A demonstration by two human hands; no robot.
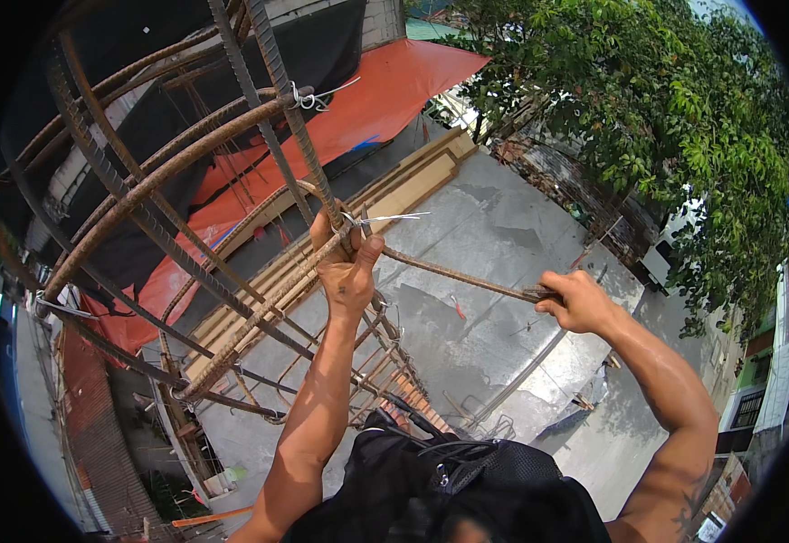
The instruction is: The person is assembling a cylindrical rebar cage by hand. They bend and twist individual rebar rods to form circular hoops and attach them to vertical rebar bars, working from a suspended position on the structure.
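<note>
Okay, right grip is clenching steel rod by its outer end, rod running up-left toward wire tie; left grip, nearer the tie, is clasping rebar.

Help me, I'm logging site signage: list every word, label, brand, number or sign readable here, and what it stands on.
No readable text anywhere, including the ribbed bars, the rod in the right hand and the orange tarp.
White panel near lower right edge: any print too small to read.

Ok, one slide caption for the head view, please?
Left hand gripping the steel bar cage beside a wire tie, right hand holding a rod.
</note>
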